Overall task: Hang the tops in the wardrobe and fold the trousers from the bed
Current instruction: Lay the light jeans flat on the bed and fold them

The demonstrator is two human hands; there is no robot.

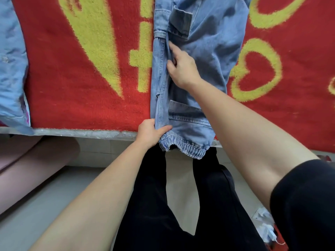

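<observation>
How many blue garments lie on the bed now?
2: the jeans in the middle and another blue garment at the left edge. Others may lie outside the view.

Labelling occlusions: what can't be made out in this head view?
All head view.
jeans: upper end cut off by the top edge.
left hand: fingers hidden under the denim it grips.
light blue garment: cut by the left edge, type unclear.

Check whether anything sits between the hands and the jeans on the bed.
Nothing visible does. The left hand grips the jeans just above the cuff; the right hand pinches a fold higher up.
</observation>
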